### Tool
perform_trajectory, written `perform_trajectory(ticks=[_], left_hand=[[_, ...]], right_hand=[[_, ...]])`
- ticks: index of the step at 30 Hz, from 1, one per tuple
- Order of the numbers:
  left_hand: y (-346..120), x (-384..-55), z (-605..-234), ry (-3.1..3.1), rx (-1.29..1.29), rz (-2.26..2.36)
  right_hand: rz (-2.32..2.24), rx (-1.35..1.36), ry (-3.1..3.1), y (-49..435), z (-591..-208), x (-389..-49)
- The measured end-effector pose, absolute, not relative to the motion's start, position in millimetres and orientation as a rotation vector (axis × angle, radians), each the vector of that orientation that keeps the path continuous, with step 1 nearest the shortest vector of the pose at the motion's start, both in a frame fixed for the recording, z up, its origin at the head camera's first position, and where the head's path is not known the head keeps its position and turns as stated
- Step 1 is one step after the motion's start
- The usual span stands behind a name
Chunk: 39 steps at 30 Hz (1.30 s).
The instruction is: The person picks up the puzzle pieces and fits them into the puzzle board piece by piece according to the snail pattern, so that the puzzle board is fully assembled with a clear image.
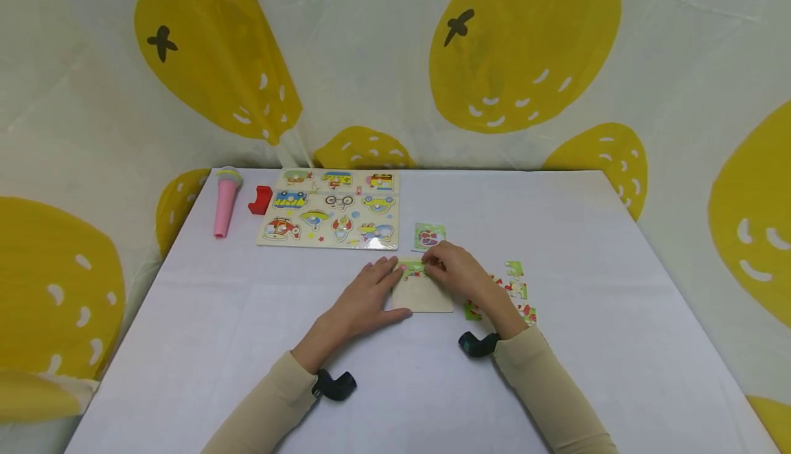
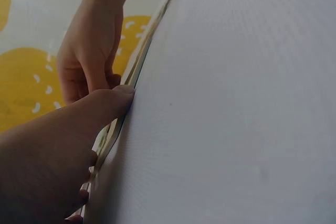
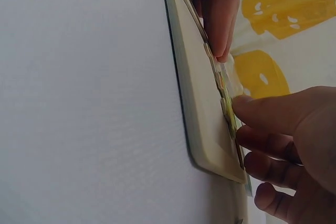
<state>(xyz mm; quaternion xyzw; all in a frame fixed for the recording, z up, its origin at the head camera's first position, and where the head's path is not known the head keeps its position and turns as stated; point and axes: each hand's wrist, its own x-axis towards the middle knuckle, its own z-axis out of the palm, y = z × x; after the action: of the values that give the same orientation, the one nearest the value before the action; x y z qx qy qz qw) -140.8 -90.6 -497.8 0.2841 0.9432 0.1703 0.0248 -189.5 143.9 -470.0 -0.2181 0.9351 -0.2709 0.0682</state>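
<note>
A small wooden puzzle tray (image 1: 423,297) lies in the middle of the table, with a row of joined green puzzle pieces (image 1: 413,268) along its far side and bare wood in front. My left hand (image 1: 364,296) rests at the tray's left edge, fingers straight and spread, fingertips by the left end of the row. At the tray's far right corner, my right hand (image 1: 459,272) has its thumb and curled fingers pinching a green puzzle piece (image 3: 229,111). Its fingers partly hide that piece. In the right wrist view, the left fingertips come down at the row's other end.
Several loose puzzle pieces (image 1: 518,290) lie right of the tray, partly under my right forearm. Behind the tray is a small green picture card (image 1: 429,235). Farther left are a wooden vehicle puzzle board (image 1: 327,210), a red block (image 1: 260,200) and a pink toy microphone (image 1: 225,203).
</note>
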Motion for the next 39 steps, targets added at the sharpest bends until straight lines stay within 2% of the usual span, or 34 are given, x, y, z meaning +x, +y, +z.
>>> perform_trajectory(ticks=[39], left_hand=[[-82.4,-146.9,-484.8,2.890,0.854,0.431]], right_hand=[[-0.743,-0.694,2.810,141.4,-468.6,-184.7]])
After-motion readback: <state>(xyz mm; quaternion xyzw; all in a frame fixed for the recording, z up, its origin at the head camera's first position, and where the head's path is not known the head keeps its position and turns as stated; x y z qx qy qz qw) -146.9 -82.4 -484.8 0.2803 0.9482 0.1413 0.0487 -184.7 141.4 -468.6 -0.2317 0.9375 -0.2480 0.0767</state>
